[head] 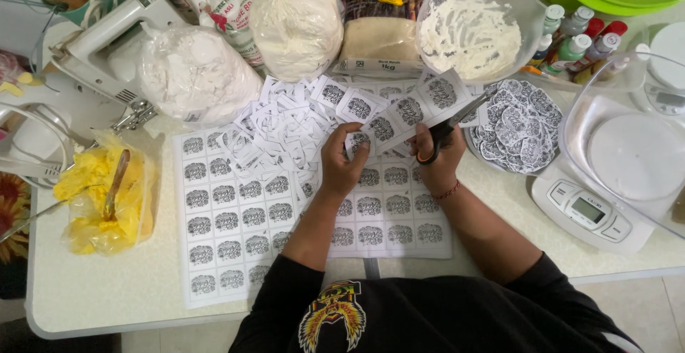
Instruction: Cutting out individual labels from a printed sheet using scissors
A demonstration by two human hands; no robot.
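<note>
Scissors, black-handled metal, gripped in right hand, blades open just right of the small printed paper label pinched by left hand. Label sits above the white printed sticker sheet. I'd cut on the border, rotating the paper.

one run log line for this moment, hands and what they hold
left hand: holds label strip | right hand: scissors cutting strip | under hands: printed label sheets | table
</note>
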